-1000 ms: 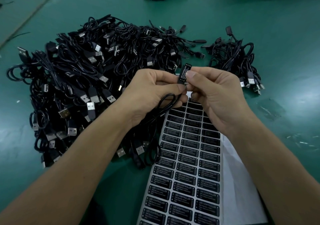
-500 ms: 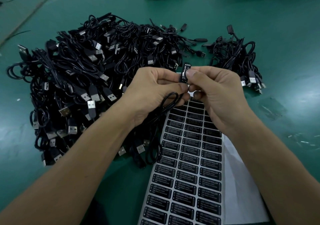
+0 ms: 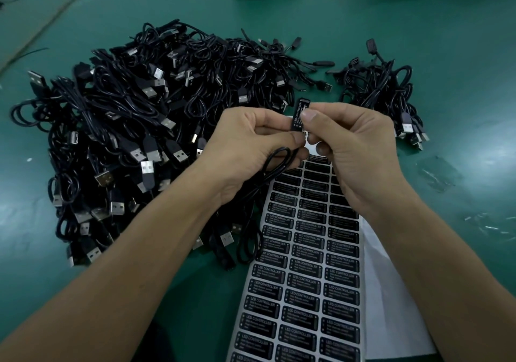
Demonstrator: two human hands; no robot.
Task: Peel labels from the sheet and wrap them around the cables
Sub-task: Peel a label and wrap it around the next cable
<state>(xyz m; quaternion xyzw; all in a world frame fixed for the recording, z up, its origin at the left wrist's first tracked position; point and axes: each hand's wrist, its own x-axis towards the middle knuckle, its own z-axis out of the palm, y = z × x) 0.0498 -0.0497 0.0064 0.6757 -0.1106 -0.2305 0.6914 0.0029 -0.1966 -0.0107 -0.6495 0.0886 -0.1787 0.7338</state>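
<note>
The desk (image 3: 418, 26) has a smooth green covering with a dull sheen. The cables (image 3: 125, 116) have black plastic jackets, slightly glossy; their USB plugs (image 3: 147, 166) carry bright metal shells. At the near edge, the label sheet (image 3: 301, 278) holds satin black labels on pale backing, over matt white paper (image 3: 391, 306).

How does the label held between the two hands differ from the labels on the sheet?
The held label stands nearly upright in the air, while the sheet labels lie flat. The held label is a single one, pinched by the right hand next to the cable that the left hand grips; the sheet labels sit in neat rows. Both are black with white LED CONTROLLER print.
</note>
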